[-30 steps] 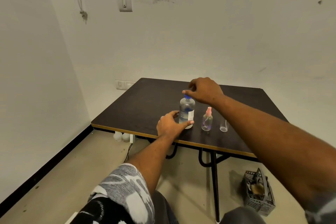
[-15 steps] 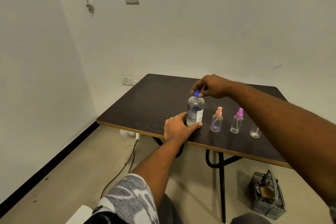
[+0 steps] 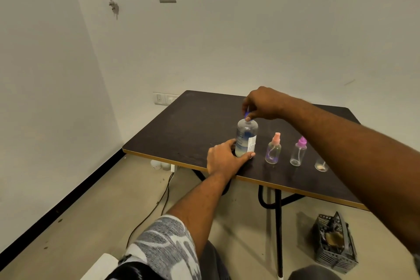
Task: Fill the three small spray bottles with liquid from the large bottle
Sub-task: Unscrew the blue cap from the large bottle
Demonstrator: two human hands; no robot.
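The large clear bottle [image 3: 246,137] with a white label stands upright near the front edge of the dark table [image 3: 188,125]. My left hand [image 3: 223,160] grips its base. My right hand [image 3: 261,103] pinches the blue cap [image 3: 247,113] just above the bottle's neck. To the right stand a small spray bottle with a pink top [image 3: 273,149] and one with a purple top [image 3: 298,152]. Only the base of a third small clear bottle [image 3: 321,166] shows below my right forearm.
A grey plastic crate [image 3: 334,245] sits on the floor at the right of the table's black leg [image 3: 278,229]. A cable [image 3: 154,207] runs across the floor from a plug under the table's left side. The walls are close at the left and behind.
The cap sat on the bottle's neck before; now my right hand holds it tilted, slightly above the neck. My view has swung left, bringing the purple-topped and third bottles into sight.
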